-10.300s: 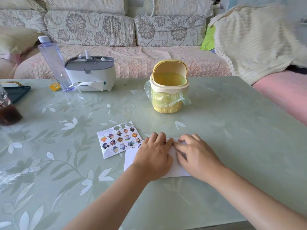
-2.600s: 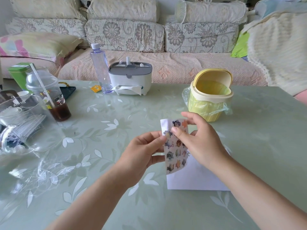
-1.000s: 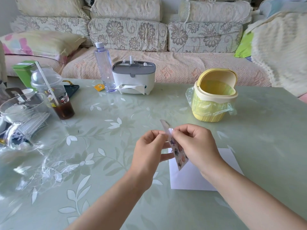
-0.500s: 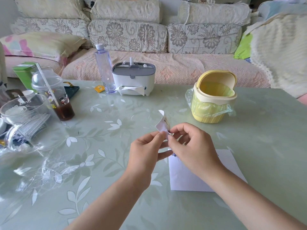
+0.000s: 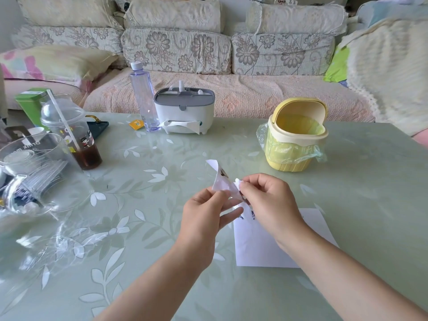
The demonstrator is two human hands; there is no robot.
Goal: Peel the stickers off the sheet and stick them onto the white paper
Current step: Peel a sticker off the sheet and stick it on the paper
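Holding the sticker sheet (image 5: 221, 181) up above the surface (image 5: 370, 181), I keep both hands in the air near the middle of it. My left hand (image 5: 203, 218) has its grip closed on the lower part of the sheet, thumb on the side facing me and the other fingers behind it. The sheet bends away from me, so I see mostly its white back, and its top corner curls over and shows a small piece of a printed sticker. My right hand (image 5: 271, 205) has thumb and forefinger pressed together at the right edge of the sheet, on a small white bit; I cannot tell if this is a sticker or only the paper edge. Some coloured stickers show between the two hands, lower on the sheet.

The white paper (image 5: 259, 246) lies flat on the surface under my right wrist, toward the near edge. I see no sticker on the part that is visible.

Toward the far edge stands a yellow bin (image 5: 294, 144) with a plastic liner and its lid tipped open. Left of it are a white tissue box (image 5: 184, 112) and a clear bottle (image 5: 142, 93). At the left edge stand a cup with a straw (image 5: 74, 135) and clear plastic packaging (image 5: 34, 177).
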